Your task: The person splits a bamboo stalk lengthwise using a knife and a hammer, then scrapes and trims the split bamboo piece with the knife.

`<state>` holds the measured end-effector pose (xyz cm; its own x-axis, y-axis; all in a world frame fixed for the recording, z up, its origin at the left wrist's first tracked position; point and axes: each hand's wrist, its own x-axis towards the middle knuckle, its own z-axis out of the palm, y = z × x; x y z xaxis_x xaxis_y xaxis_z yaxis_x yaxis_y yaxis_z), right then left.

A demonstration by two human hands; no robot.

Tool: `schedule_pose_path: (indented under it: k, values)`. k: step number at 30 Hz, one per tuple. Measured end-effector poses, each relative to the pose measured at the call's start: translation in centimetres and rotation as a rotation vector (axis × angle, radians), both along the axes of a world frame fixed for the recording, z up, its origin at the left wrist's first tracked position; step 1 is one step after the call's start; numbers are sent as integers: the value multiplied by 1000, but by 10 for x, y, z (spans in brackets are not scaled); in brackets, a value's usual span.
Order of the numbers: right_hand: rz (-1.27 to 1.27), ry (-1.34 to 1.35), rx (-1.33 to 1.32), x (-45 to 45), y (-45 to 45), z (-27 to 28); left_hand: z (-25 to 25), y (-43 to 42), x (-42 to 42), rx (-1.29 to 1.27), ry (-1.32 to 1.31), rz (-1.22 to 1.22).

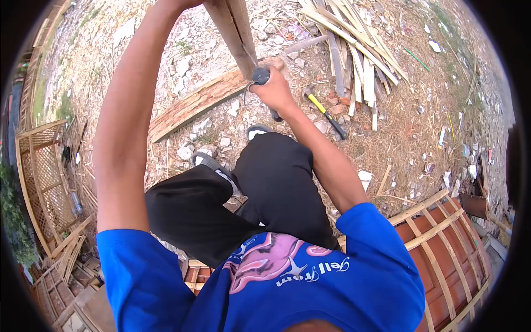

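My left hand point(187, 2) is at the top edge, beside the upper part of a long wooden post point(232, 36); its fingers are cut off by the frame. The post has a lengthwise gap and its lower end meets a rough timber beam point(202, 99) on the ground. My right hand point(272, 91) is closed around a black-handled tool point(261, 76) with a thin, shiny blade-like part against the post. Its exact kind is unclear. A hammer point(325, 112) with a yellow and black handle lies to the right of this hand.
A heap of thin wooden strips point(359, 50) lies at upper right. Wooden lattice point(47, 177) leans at left above scrap wood point(69, 260). Brown panels with wooden slats point(442, 249) lie at lower right. Stones and dry grass cover the ground around my shoes point(213, 166).
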<state>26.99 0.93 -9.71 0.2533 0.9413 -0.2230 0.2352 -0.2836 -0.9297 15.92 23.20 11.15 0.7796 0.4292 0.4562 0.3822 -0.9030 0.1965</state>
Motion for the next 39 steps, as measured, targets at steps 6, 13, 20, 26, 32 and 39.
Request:
schedule_pose_path:
  k: [6, 13, 20, 26, 32, 39]
  values:
    - [137, 464, -99, -73, -2, 5, -23, -112, -48, 205, -303, 328]
    - [298, 1104, -77, -103, -1, -9, -171, -227, -127, -1152, -355, 792]
    - [444, 682, -190, -30, -20, -44, -209, -215, -148, -876, -257, 764]
    - [47, -681, -429, 130, -99, -201, -216, -201, -169, -899, -225, 837]
    - [53, -861, -703, 154, -154, -214, -224, -199, -173, -874, -225, 874]
    - [45, -756, -719, 122, -138, -212, -198, -206, -154, -866, -178, 830]
